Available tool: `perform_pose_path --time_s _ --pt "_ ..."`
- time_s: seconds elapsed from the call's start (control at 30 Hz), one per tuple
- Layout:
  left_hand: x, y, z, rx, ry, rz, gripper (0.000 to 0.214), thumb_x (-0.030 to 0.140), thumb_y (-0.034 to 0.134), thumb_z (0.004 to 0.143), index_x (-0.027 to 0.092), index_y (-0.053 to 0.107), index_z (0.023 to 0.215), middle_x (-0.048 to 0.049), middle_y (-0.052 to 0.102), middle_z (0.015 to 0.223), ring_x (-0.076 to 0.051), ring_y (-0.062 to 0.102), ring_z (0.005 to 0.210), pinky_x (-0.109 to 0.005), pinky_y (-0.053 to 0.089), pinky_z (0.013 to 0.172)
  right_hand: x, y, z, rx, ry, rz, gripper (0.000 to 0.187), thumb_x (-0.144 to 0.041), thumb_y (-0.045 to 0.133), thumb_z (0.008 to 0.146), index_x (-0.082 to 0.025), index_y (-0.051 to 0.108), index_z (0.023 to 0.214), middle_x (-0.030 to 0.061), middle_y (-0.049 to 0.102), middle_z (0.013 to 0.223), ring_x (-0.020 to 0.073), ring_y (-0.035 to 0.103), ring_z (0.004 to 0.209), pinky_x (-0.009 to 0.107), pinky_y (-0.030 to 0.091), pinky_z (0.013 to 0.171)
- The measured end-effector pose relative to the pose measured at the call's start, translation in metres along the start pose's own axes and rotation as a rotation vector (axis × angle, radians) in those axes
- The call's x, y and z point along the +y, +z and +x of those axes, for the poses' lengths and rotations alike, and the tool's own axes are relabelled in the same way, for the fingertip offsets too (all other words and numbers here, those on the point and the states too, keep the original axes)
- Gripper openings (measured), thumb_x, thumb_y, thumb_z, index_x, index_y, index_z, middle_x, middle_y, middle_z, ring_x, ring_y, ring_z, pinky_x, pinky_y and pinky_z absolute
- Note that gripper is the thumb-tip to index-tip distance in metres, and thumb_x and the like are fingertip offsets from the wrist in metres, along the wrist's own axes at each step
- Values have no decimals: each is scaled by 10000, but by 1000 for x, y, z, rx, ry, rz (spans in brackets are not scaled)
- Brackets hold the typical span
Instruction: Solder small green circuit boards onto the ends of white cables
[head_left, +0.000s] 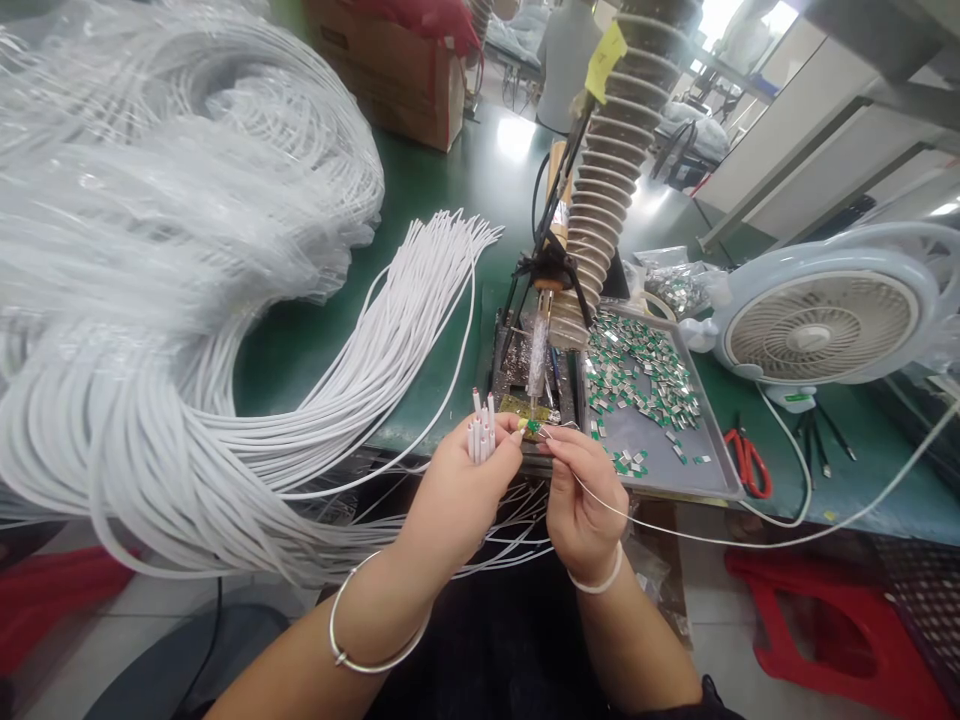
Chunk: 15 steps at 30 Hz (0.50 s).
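My left hand [456, 492] is closed round a bundle of white cables [482, 438], whose cut ends stand up above the fist. Its thumb and forefinger pinch one cable end at a small green circuit board [533, 426]. Just above that board is the tip of a soldering iron [538, 355], fixed upright in a stand. My right hand [586, 490] pinches a thin pale wire [679, 534], probably solder wire, and its fingertips are close to the green board. The exact contact between wire, board and iron tip is too small to make out.
A metal tray [716, 470] of small green-and-silver boards lies right of the iron. Beyond are a fan [817, 325] and red-handled pliers [748, 463]. A ribbed hose [611, 170] hangs overhead. A large white cable coil [187, 430] in plastic fills the left.
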<state>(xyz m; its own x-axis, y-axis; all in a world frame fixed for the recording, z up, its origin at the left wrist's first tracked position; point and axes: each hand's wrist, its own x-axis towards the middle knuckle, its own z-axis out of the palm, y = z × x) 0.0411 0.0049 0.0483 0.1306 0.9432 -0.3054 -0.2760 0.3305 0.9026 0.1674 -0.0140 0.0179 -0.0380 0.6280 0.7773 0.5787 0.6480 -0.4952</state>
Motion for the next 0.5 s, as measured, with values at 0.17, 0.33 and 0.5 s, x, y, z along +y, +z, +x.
perform_pose_path --time_s 0.17,0.33,0.5 --pt "-1 2 1 -9 17 -22 108 259 556 794 167 534 846 87 396 571 -36 261 453 -166 223 427 -1 1 6 -13 -36 -49 332 -26 494 829 -194 578 1103 93 614 1025 177 608 966 359 552 797" --pt "0 2 2 2 33 -11 87 247 555 792 174 532 835 76 443 613 -34 254 452 -173 236 438 -1 4 7 3 -49 -62 334 -28 501 829 -202 581 1103 84 596 1031 171 597 969 356 544 810" --pt "1 2 1 8 42 -15 86 256 564 787 182 536 821 77 445 618 -40 267 454 -180 244 445 -2 5 8 4 -53 -64 332 -30 501 828 -202 582 1101 88 585 1040 174 598 959 359 548 794"
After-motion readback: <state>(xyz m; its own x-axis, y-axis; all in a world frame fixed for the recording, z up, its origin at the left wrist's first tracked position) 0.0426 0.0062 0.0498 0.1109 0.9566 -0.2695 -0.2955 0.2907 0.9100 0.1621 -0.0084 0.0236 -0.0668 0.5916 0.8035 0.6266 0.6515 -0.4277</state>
